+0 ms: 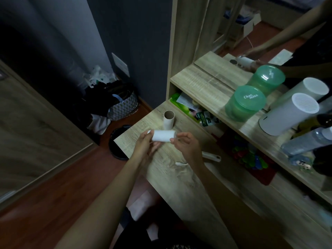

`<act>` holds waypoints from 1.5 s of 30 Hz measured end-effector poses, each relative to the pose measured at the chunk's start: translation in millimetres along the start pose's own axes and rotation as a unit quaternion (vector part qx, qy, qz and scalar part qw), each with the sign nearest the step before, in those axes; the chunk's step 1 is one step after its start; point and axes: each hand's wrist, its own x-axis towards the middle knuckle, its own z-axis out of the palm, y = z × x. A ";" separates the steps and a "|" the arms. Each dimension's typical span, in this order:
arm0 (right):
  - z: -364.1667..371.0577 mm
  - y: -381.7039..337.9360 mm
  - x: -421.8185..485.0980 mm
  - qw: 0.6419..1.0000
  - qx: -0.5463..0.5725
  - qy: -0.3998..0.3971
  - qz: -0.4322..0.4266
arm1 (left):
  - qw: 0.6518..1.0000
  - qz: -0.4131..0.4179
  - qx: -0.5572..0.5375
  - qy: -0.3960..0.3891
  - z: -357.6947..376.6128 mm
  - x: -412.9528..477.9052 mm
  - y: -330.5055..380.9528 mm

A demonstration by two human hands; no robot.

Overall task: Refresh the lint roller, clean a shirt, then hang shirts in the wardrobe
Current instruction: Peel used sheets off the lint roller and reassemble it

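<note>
I hold a white lint roller refill [163, 138] level above the wooden desk [181, 178]. My left hand [143, 146] grips its left end, and my right hand [186, 144] pinches its right end with thumb and fingertips. An empty brown cardboard core [168, 119] stands upright on the desk just behind the roll. The white lint roller handle [212, 156] lies on the desk to the right of my right wrist. A small white scrap [181, 164] lies near my right forearm.
A shelf [215, 97] above the desk carries a green lidded tub [245, 103], a white cylinder device [289, 115] and a clear bottle [309, 141], with a mirror behind. On the floor to the left are a black bin [116, 142] and a laundry basket [122, 105].
</note>
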 end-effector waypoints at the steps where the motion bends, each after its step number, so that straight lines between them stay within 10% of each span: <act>1: 0.5 0.6 0.4 1.000 -0.002 0.002 0.001 | 1.000 0.000 -0.009 -0.001 -0.3 -0.6 0.0; 45: -14.5 -12.8 20.0 0.970 -0.108 -0.216 -0.004 | 0.998 -0.035 -0.019 -0.050 -7.0 -6.8 11.1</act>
